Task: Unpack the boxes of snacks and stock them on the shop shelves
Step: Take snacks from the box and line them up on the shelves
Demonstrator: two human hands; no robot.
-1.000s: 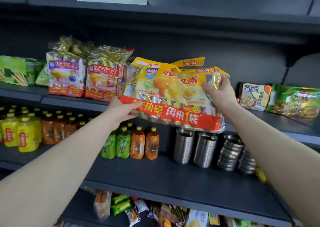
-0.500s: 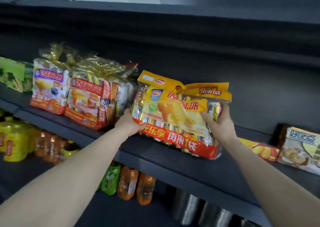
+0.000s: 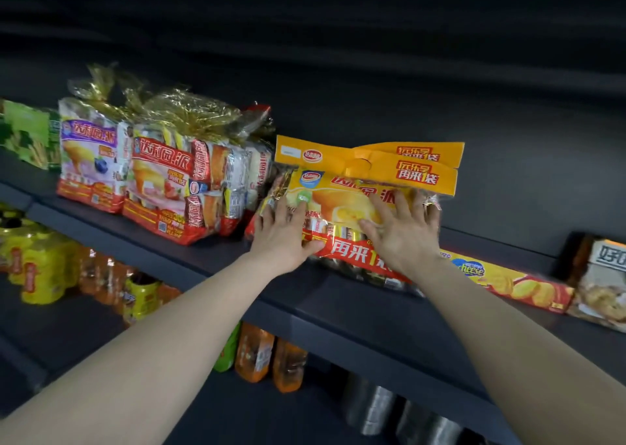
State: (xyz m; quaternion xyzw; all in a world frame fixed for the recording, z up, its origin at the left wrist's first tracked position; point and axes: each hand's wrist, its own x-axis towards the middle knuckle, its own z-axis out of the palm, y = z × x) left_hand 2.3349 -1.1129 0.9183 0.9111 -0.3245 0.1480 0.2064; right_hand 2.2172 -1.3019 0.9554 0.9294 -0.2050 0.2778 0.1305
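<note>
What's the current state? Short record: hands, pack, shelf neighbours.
left hand: fingers flat on the front of the yellow snack pack, lower left
right hand: fingers spread flat on its front, right side
pack position: on the shelf, label facing out
left neighbour: red snack pack, close beside; contact cannot be told
right neighbour: cheese biscuit box, lying flat
level below: drink bottles

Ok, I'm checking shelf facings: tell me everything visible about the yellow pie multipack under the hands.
The yellow pie multipack is a clear plastic bag of wrapped cakes, with a yellow header, a cake picture and a red bottom band. It stands on the dark shelf, between the red pie pack and a cheese biscuit box. The left hand and right hand press flat on its front.
</note>
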